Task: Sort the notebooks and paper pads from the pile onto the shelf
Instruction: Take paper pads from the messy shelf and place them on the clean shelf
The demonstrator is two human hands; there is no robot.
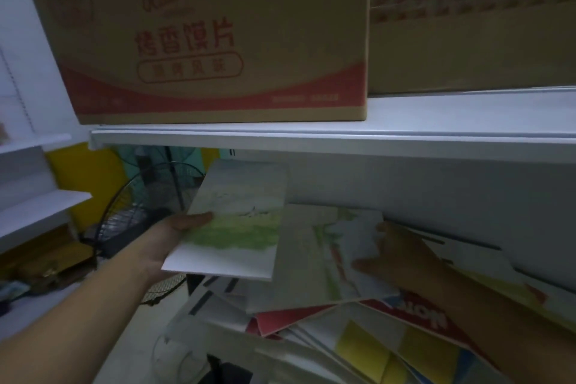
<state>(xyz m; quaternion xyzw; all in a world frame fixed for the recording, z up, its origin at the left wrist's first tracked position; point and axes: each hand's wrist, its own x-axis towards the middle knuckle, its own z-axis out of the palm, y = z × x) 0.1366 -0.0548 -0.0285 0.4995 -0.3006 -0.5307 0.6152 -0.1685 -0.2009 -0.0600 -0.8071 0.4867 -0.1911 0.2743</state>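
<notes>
left hand (168, 246) grips the green pad (240, 221), thumb on its cover. right hand (402, 262) holds the second pad (314, 252) on the pile (358, 337). green pad's long axis points up toward the shelf (311, 137); left hand nearer.

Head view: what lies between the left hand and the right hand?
Two pads, in the head view: the green-cover pad, held by the left hand, overlaps the pale pad, which the right hand holds.

The white shelf (436, 117) holds 2 cardboard boxes, a red-printed box (202, 34) at its front edge and a plain box (467, 40) farther back (right side), with a pile of pads (358, 340) below.
</notes>
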